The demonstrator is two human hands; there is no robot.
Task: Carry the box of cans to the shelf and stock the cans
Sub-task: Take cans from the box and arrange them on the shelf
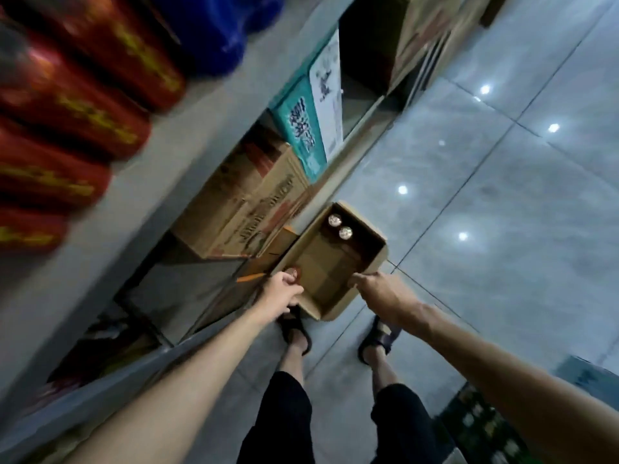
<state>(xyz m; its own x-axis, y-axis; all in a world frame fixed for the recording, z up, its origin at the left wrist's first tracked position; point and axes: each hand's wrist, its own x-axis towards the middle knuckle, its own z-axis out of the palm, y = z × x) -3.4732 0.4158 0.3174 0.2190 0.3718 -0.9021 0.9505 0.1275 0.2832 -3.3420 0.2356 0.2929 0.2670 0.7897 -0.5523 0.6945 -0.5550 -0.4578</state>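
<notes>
An open cardboard box (378, 259) sits on the floor in front of my feet, beside the shelf. Two cans (340, 226) stand in its far corner, silver tops up. My left hand (283, 293) reaches into the near left corner and grips a third can (294, 272), of which only the reddish top shows. My right hand (378, 291) is at the box's near right rim, fingers curled over the edge. Red cans (67, 105) lie blurred in a row on the grey shelf (167, 155) at upper left.
Under the shelf stand brown cartons (248, 202) and a teal and white carton (311, 118). Blue packs (214, 31) lie on the shelf top. Glossy tiled floor (485, 202) spreads to the right. A dark crate (482, 426) stands at lower right.
</notes>
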